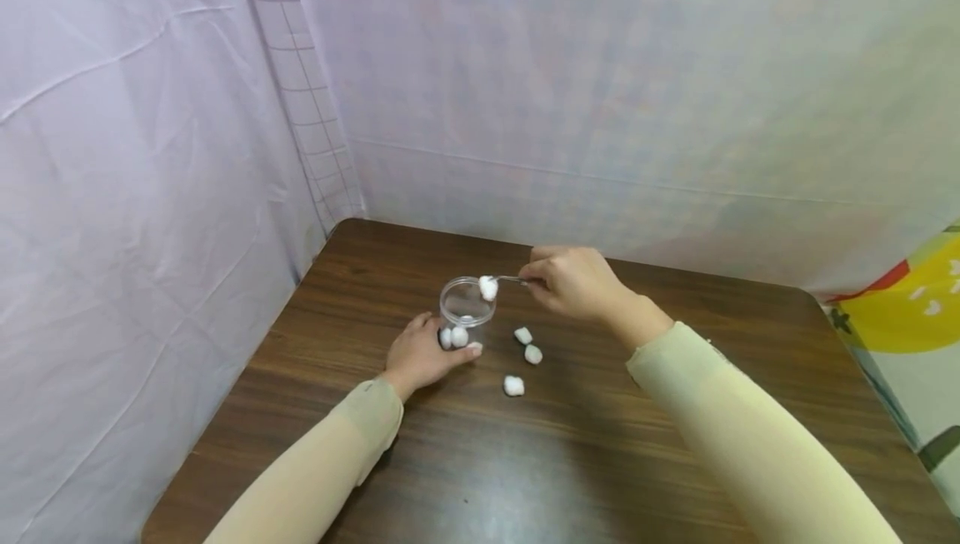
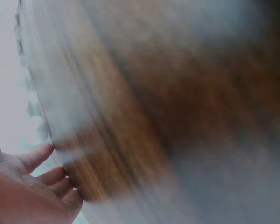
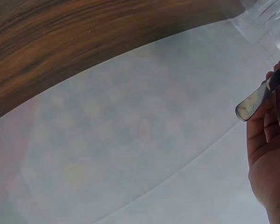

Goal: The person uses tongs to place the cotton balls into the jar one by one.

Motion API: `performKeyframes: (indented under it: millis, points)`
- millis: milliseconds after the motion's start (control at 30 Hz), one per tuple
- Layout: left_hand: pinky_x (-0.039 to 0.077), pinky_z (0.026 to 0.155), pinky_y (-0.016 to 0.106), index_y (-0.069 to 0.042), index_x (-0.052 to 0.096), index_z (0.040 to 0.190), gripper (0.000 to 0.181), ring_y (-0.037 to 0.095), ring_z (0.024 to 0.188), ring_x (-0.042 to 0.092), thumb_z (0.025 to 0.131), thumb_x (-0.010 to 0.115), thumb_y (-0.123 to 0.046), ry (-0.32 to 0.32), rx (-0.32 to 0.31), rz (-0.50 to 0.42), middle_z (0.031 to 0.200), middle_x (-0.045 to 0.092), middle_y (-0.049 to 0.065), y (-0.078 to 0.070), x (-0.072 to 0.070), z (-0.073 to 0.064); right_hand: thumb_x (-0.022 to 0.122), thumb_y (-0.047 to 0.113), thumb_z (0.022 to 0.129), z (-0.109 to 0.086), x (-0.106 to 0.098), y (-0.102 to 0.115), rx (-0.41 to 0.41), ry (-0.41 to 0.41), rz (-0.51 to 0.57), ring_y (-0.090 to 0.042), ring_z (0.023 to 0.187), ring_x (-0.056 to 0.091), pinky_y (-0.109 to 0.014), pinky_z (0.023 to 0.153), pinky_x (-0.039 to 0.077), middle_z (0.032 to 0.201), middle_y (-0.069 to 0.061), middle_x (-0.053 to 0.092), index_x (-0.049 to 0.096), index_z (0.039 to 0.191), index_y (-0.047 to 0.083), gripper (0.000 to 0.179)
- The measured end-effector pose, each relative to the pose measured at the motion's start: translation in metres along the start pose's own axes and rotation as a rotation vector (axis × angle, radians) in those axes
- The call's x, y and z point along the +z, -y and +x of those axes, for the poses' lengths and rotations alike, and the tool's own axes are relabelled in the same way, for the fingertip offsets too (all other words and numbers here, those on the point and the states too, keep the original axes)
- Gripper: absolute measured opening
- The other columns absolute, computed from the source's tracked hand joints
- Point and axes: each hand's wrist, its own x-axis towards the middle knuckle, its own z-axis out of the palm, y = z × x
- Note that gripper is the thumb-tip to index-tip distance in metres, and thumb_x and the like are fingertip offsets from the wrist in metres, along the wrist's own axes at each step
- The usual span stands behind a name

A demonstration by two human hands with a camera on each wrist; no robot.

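From my station I have the left grip around the clear jar, thumb across its front, fingers at its left side. The jar stands upright on the counter, with white balls showing through its wall. The right grip pinches the tweezers, whose tips hold one ball at the right side of the jar's rim. Right of the jar I see three loose balls on the counter: two close together, the third nearer the camera. My right wrist view shows the tweezers' rounded metal end jutting past the fingers. A pale cloth hangs behind the counter.
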Motion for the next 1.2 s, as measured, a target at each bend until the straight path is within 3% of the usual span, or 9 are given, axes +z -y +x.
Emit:
performKeyframes:
  millis: [400,967,1200]
  points:
    - [0.037,0.105,0.056,-0.016,0.055,0.142,0.088,0.038,0.133,0.044,0.077,0.068,-0.074,-0.013,0.011,0.001,0.149,0.044,0.018,0.000,0.003,0.001,0.071,0.012,0.083,0.003,0.018,0.010,0.014,0.075,-0.003,-0.005,0.059,0.052,-0.027,0.049,0.046,0.082,0.007,0.059,0.079,0.097,0.013,0.016]
    - [0.038,0.104,0.055,-0.013,0.055,0.142,0.090,0.037,0.133,0.044,0.077,0.067,-0.075,-0.007,0.013,0.021,0.149,0.044,0.018,0.001,0.001,0.000,0.070,0.013,0.085,0.002,0.022,0.012,-0.001,0.089,-0.033,-0.006,0.059,0.051,-0.028,0.048,0.045,0.082,0.007,0.058,0.079,0.097,0.016,0.016]
    - [0.038,0.105,0.054,-0.013,0.055,0.142,0.090,0.036,0.134,0.044,0.077,0.067,-0.075,-0.012,0.017,0.027,0.148,0.044,0.017,0.002,0.002,0.000,0.073,0.015,0.085,-0.002,0.016,0.011,-0.001,0.047,-0.029,-0.006,0.059,0.052,-0.029,0.048,0.046,0.081,0.007,0.058,0.079,0.096,0.016,0.012]
